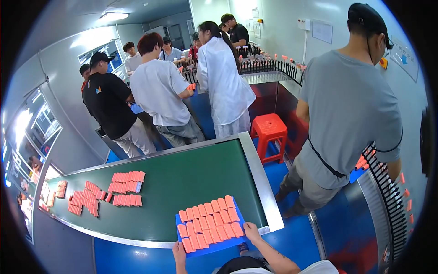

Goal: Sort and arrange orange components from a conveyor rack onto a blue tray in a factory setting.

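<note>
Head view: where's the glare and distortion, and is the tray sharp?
Head view: ceiling light and left-side window blown white; head view: conveyor bows along its near edge, black fisheye rim at the corners; head view: tray looks reasonably sharp.

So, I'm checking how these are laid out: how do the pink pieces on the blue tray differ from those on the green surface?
The tray pieces form one block of three rows; the surface pieces lie in several separate clusters.

The tray pieces are on the blue tray, gripped by the left hand and right hand; no hand touches the surface pieces.

Both share a pink-orange colour.
</note>
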